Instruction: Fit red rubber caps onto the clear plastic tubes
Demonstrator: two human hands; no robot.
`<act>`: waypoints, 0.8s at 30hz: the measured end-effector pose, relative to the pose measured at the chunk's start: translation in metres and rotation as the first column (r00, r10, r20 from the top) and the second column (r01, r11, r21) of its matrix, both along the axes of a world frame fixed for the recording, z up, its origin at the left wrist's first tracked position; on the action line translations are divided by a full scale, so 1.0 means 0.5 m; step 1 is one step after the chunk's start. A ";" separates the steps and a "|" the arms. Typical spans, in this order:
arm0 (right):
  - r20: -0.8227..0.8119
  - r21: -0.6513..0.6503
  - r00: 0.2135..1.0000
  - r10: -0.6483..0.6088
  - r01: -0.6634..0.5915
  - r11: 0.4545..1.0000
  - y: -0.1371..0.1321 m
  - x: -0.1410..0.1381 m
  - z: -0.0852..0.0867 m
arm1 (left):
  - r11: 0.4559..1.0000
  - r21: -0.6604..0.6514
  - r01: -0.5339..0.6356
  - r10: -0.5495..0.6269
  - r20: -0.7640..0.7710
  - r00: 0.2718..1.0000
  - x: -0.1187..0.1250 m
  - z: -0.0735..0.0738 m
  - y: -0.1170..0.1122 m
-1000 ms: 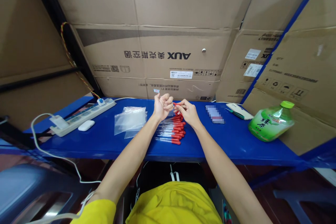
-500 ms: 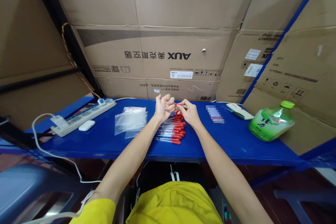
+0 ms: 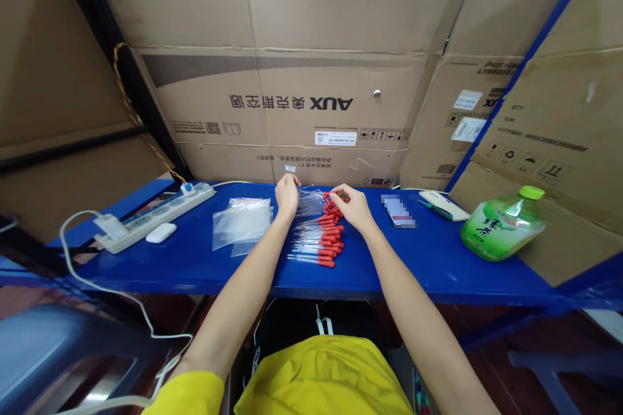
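So from the head cam: there's a bunch of droppers (image 3: pixel 332 231) heaped on a blue table (image 3: pixel 423 266), skinny clear stems toward the left, fat red bulbs toward the right. The near ones are lined up pretty neat, the far ones more jumbled. Right hand (image 3: pixel 354 207) is at the bulbs at the far end, thumb and finger close around one, but can't tell if that grip is really pinching it. Left hand (image 3: pixel 287 196) is bent over by the far stem tips, fingers mostly hidden, so can't tell on that grip either.

Room-wise, blue surface shows between the pile and the phone (image 3: pixel 398 211), plus a strip along the front edge. Left side's tighter: plastic bags (image 3: pixel 246 217) sit just beside that forearm. Cardboard (image 3: pixel 292 91) walls off the back edge.
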State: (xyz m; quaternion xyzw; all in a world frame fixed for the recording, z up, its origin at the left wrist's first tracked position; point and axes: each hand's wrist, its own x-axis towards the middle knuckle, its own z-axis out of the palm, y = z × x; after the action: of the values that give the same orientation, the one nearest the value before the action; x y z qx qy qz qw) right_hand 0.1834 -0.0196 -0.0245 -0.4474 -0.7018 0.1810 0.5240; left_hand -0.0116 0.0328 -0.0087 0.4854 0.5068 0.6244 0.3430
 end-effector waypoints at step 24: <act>0.313 -0.055 0.912 -0.267 0.298 0.953 0.018 0.040 -0.012 | 0.834 -0.190 0.518 -0.362 -0.897 0.254 -0.025 -0.057 0.034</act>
State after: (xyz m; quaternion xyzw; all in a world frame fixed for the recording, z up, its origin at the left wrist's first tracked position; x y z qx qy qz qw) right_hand 0.2034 -0.0106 -0.0303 -0.5926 -0.6912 0.0683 0.4079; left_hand -0.0242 0.0497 -0.0373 0.8882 0.4055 0.1692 0.1346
